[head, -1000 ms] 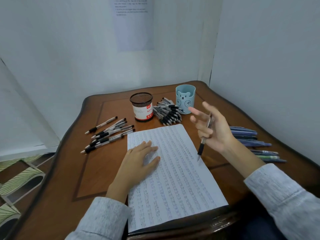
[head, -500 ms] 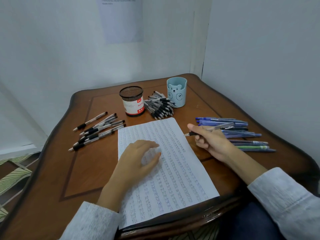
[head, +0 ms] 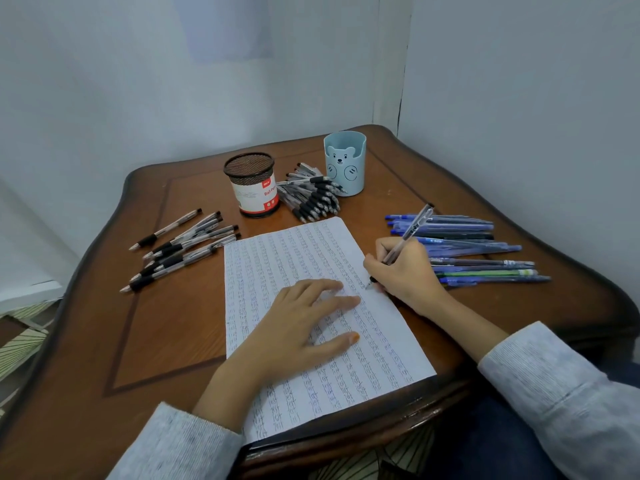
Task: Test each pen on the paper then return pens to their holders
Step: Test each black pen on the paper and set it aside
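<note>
The right hand (head: 405,271) grasps a clear-barrelled pen (head: 411,233) in clenched fingers, tip down at the right margin of the lined paper (head: 277,258) on the near half of the bench (head: 166,323). The left hand (head: 298,323) lies flat on the sheet, fingers released. A short, light stroke in the bare margin should serve best, with that flat palm pinning the sheet against sliding. The tip is tiny and half tucked under the knuckles, so it only seems to touch, and fresh ink cannot be made out.
</note>
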